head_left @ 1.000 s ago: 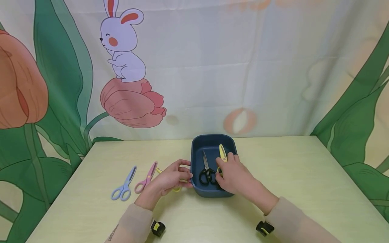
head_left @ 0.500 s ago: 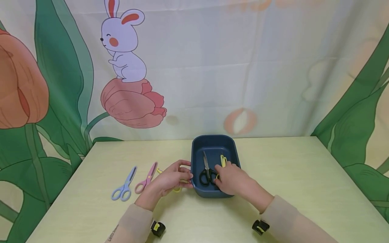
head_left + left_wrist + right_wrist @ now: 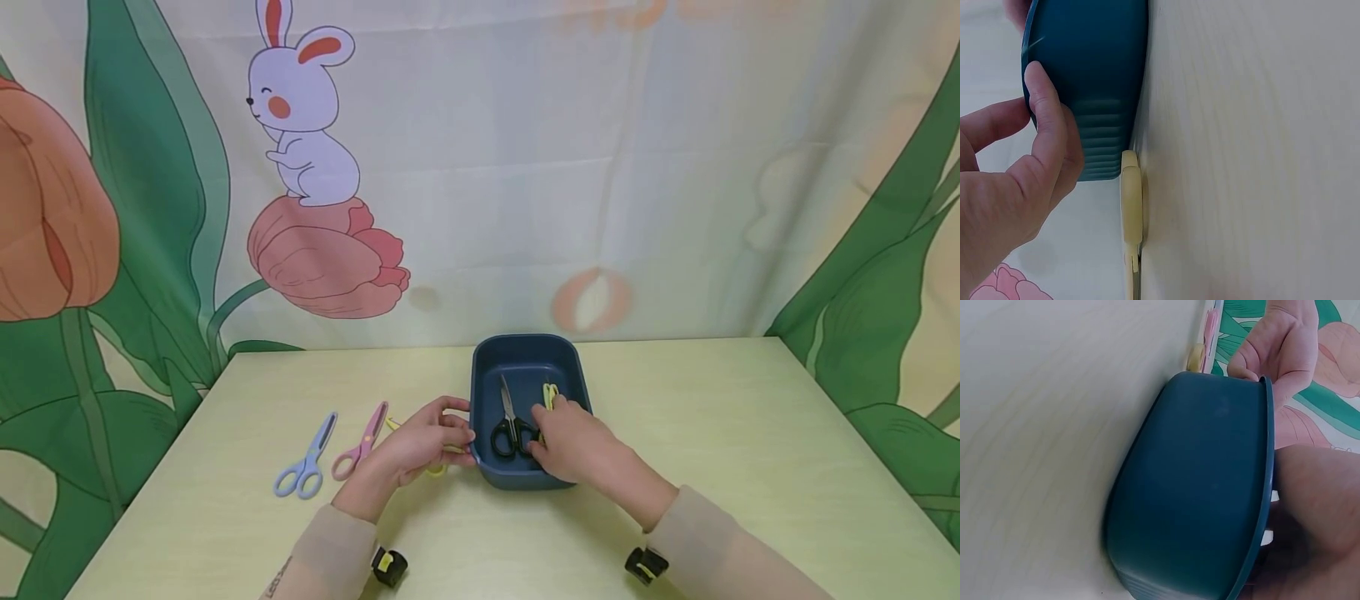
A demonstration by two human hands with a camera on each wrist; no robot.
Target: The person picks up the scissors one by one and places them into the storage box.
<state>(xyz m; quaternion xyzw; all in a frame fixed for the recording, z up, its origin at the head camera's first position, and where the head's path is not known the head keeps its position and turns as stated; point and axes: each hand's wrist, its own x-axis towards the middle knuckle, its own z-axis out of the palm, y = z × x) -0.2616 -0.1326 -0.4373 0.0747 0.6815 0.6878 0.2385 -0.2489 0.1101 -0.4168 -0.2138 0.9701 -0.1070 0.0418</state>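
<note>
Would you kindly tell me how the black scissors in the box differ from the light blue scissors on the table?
The black scissors lie inside the box; the light blue scissors lie on the table. The black scissors show a bare silvery blade, while the light blue scissors' blade part has light blue edging. Both have two finger loops.

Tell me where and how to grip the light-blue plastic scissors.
Probably pinch the light-blue plastic scissors by both loops together, from above and the near side: they lie flat, loops nearest, pointing away, with pink plastic scissors close on their right.
</note>
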